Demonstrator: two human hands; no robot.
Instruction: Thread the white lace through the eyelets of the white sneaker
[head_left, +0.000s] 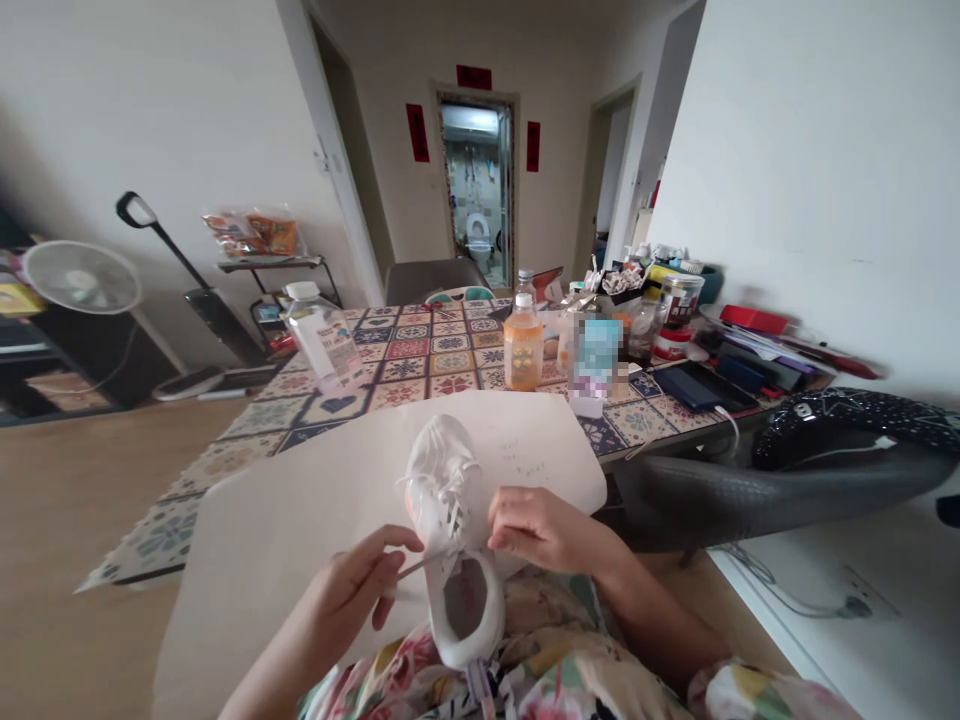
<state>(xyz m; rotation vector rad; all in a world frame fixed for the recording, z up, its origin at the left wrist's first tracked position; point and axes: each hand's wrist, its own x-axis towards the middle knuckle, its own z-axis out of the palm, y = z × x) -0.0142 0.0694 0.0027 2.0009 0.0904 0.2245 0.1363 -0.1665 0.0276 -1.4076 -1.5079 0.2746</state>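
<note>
White fabric sneaker crisscross-laced, no bow seen; my left grip pinches its thin pale lace, right grip beside it, can't tell.

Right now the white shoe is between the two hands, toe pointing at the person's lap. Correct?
No, the toe is wrong. In the head view it points away from the person's lap, toward the patterned tablecloth; the foot opening is at the lap end. The white shoe is between the left hand and right hand.

Home: colorful patterned-tile tablecloth; behind it, lit bathrm w/ white ceramic toilet.
</note>
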